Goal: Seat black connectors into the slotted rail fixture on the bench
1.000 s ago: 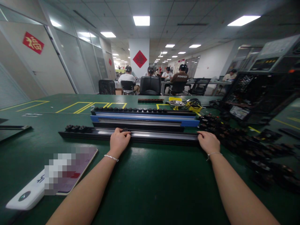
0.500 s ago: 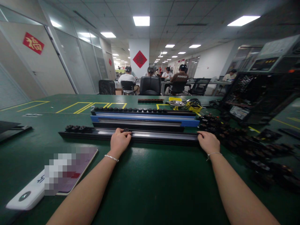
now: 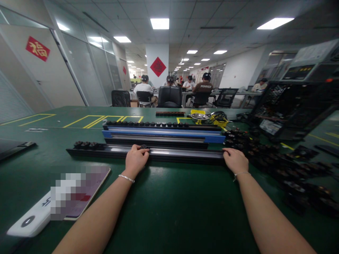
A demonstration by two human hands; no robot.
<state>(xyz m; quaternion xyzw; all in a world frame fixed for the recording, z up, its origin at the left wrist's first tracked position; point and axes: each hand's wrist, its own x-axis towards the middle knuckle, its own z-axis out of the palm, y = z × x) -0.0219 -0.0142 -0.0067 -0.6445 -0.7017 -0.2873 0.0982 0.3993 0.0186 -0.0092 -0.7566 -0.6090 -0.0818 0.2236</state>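
Observation:
A long black rail point(image 3: 185, 153) with a shiny groove lies across the green table in front of me. My left hand point(image 3: 135, 161) is on its middle, fingers closed round a small dark round-topped part point(image 3: 144, 146) that sits in the groove. At the rail's right end, my right hand point(image 3: 236, 160) pinches the edge between thumb and fingers. Several similar black parts point(image 3: 85, 145) sit in the rail's left end. Just behind stands a blue rail point(image 3: 161, 133), and beyond that another rail carries a row of black parts point(image 3: 148, 124).
A heap of loose black parts point(image 3: 293, 165) spreads over the right side, beside an open black computer case point(image 3: 288, 106). A phone point(image 3: 97, 183) and a white device point(image 3: 28, 220) lie at the front left. A metal bowl point(image 3: 199, 116) is at the back. People sit at far desks.
My left hand has slid very slightly to the right along the rail with the small dark part. My right hand stays at the rail's end.

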